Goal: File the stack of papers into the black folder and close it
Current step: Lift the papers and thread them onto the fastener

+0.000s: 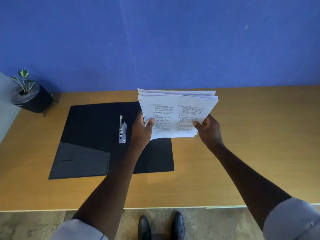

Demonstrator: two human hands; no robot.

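The black folder (90, 135) lies open and flat on the wooden desk, left of centre. Its metal clip (122, 129) sits along the spine with its lever raised. I hold the stack of printed papers (174, 113) in the air above the folder's right half and the desk beside it. My left hand (143, 129) grips the stack's lower left corner, thumb on top. My right hand (207, 130) grips the lower right corner the same way. The sheets fan slightly at the far edge.
A small potted plant (29, 96) in a black pot stands at the desk's (251, 135) back left corner. A blue wall rises behind the desk. The desk's front edge runs near my shoes.
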